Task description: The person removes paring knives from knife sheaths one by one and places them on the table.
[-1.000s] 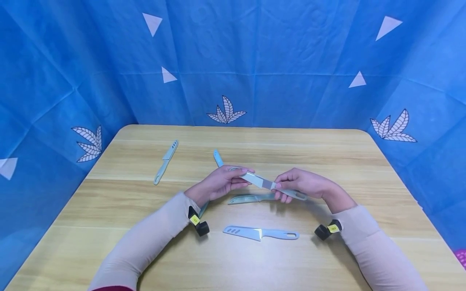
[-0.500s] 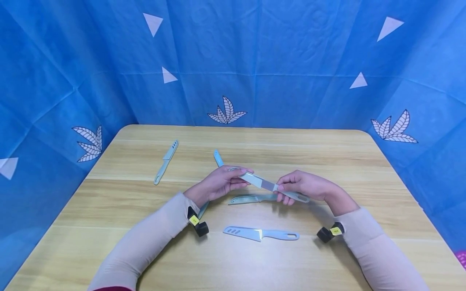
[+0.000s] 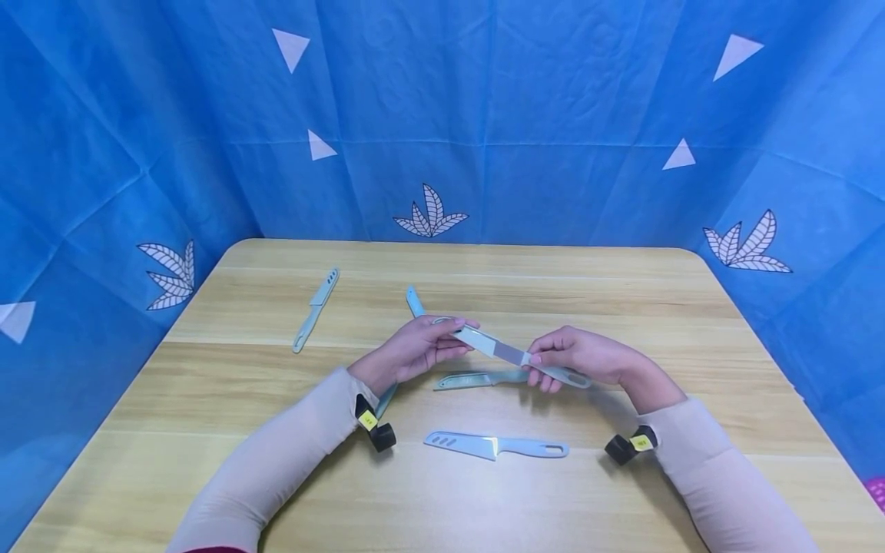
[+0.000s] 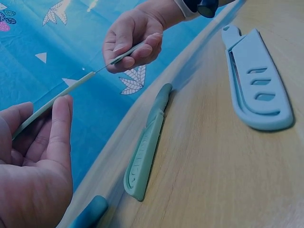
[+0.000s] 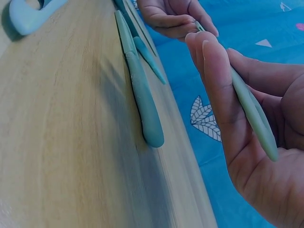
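My left hand (image 3: 418, 349) pinches the pale green sheath (image 3: 477, 339) of a paring knife between thumb and fingers. My right hand (image 3: 581, 355) holds that knife's handle (image 3: 570, 376), its looped end sticking out past the palm. A short stretch of bare blade (image 3: 510, 353) shows between sheath and handle; the tip is still inside the sheath. The left wrist view has the sheath (image 4: 57, 97) and handle in one line, raised above the table. Below the hands lies a green sheathed knife (image 3: 466, 380), its handle end partly covered by my right fingers in the head view.
Nearer me lies a light blue sheathed knife (image 3: 459, 443). A pale green one (image 3: 316, 311) rests at the far left. A bluer knife (image 3: 415, 302) lies partly hidden behind my left hand and forearm. Blue curtains (image 3: 553, 153) surround the wooden table (image 3: 622, 292).
My right hand has shifted slightly right with the handle, and a little more blade shows out of the sheath. My left hand has stayed almost in place.
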`<control>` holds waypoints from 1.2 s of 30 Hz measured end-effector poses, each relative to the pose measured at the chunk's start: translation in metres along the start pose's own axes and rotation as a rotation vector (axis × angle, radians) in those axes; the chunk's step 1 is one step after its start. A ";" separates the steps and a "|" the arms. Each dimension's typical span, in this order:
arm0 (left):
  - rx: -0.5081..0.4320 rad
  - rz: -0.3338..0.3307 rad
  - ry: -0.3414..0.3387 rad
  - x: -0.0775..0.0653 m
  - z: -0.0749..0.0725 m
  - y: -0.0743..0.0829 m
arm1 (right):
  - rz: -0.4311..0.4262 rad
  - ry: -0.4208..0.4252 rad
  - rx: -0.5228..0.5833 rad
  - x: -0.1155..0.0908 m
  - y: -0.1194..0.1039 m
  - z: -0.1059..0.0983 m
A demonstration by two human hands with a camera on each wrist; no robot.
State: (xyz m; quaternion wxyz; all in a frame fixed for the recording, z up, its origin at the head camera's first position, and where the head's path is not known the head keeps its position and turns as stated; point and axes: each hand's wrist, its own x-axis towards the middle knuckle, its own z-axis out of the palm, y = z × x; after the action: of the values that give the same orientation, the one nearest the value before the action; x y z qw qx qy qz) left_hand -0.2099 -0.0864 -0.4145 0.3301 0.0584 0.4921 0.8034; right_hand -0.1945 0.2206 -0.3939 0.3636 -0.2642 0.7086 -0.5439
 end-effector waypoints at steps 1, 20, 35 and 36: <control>-0.004 0.003 0.003 0.000 0.000 0.000 | 0.001 0.001 0.001 0.000 0.000 0.000; 0.003 0.014 0.041 0.002 0.000 0.000 | 0.037 0.034 0.004 -0.008 0.002 0.000; 0.056 -0.036 0.005 0.002 -0.003 0.007 | 0.051 0.019 -0.007 -0.018 0.000 -0.004; 0.058 -0.039 0.005 0.002 -0.003 0.007 | 0.051 0.015 -0.005 -0.019 0.001 -0.004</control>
State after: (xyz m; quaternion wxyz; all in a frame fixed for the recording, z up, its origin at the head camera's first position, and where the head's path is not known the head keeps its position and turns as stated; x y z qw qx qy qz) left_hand -0.2163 -0.0899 -0.4109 0.3425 0.0563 0.5170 0.7825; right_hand -0.1868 0.2375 -0.3895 0.3713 -0.2427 0.7191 -0.5349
